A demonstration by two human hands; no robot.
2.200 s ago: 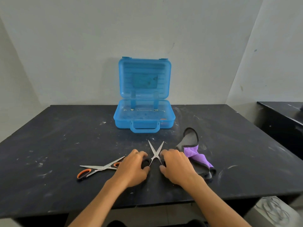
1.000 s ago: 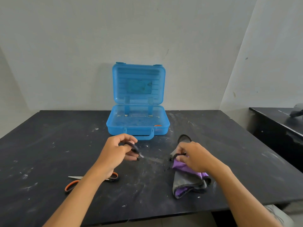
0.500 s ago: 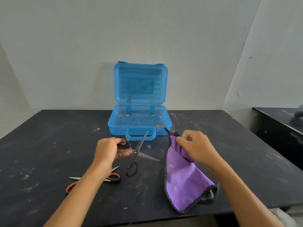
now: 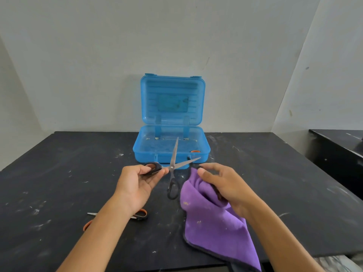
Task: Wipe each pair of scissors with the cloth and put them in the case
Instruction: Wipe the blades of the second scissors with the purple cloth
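My left hand (image 4: 138,183) grips one black handle loop of the black-handled scissors (image 4: 172,163) and holds them above the table with the blades spread apart. The other loop hangs down. My right hand (image 4: 224,185) grips the purple cloth (image 4: 214,220), which hangs down toward the table's front edge, just right of the scissors. A second pair of scissors with orange handles (image 4: 140,213) lies on the table, partly hidden under my left forearm. The blue plastic case (image 4: 137,149) stands with its lid up at the back of the table; a small orange thing shows at its right front corner.
The black table (image 4: 59,173) is scuffed with white marks. A grey wall rises close behind the case. Another dark surface (image 4: 341,142) stands to the right, across a gap.
My left hand lifted the black-handled scissors off the table and their blades spread. My right hand picked up the cloth, which unfolded and now hangs beside the scissors.
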